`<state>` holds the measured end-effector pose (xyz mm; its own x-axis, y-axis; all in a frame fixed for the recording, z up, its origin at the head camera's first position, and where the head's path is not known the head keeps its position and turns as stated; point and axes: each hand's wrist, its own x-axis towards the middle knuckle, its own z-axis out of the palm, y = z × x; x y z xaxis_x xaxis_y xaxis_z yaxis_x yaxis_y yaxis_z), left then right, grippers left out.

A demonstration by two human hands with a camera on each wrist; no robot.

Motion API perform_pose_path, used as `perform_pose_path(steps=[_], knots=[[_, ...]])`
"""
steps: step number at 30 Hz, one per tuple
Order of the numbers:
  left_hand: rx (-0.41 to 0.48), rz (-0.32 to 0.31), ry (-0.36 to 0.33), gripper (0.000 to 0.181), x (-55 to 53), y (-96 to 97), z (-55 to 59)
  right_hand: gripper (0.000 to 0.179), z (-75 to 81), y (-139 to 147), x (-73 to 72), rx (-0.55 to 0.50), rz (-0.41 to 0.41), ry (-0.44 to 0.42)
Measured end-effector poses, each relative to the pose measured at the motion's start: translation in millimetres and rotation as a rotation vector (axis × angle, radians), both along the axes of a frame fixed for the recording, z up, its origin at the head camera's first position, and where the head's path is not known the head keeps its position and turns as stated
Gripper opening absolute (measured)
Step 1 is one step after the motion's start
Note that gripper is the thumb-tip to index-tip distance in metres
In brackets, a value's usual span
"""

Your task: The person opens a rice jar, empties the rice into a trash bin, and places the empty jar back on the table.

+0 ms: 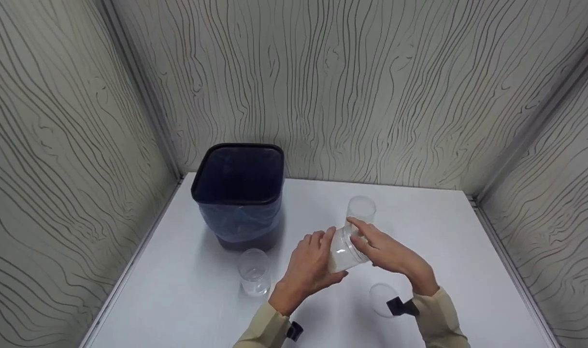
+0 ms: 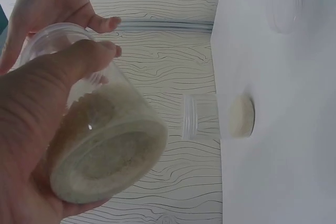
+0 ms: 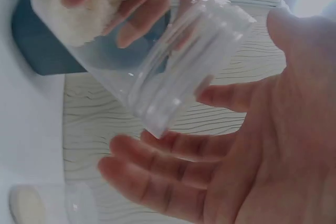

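Note:
My left hand (image 1: 310, 263) grips a clear plastic jar (image 1: 344, 251) around its lower part, holding it tilted above the table with the mouth toward my right hand. Pale, fine-grained contents show inside the jar (image 2: 113, 145), near its base. My right hand (image 1: 388, 249) is beside the jar's ridged, lidless mouth; in the right wrist view its fingers (image 3: 168, 182) are spread and loosely extended, with fingertips at or very near the rim. A clear round lid (image 1: 383, 299) lies flat on the table below my right wrist.
A second clear jar (image 1: 361, 208) with pale contents stands behind the hands. Another clear container (image 1: 255, 273) stands left of my left hand; its contents are hard to make out. A dark bin (image 1: 238, 203) with a bluish liner stands at the back left. Patterned walls (image 1: 322, 96) enclose the white table.

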<state>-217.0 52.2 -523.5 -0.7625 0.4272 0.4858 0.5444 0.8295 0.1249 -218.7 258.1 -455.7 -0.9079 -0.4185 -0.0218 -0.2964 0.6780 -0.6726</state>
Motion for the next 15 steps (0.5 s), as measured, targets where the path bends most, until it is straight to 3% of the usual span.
perform_pose_path(steps=[2,5,12,15], knots=[[-0.010,0.013,-0.015,0.101,0.2,0.5,0.7,0.059,-3.0,-1,-1.2,-0.015,0.007,-0.020],[0.014,-0.016,-0.082,0.101,-0.9,0.0,2.0,0.063,-2.4,0,-1.1,-0.033,0.010,-0.021],[0.229,-0.238,-0.357,0.099,-7.1,-13.8,3.4,0.064,6.5,4,2.3,-0.104,0.101,0.017],[0.296,-0.313,-0.421,0.099,-7.4,-21.0,3.4,0.065,7.2,4,4.4,-0.134,0.149,0.027]])
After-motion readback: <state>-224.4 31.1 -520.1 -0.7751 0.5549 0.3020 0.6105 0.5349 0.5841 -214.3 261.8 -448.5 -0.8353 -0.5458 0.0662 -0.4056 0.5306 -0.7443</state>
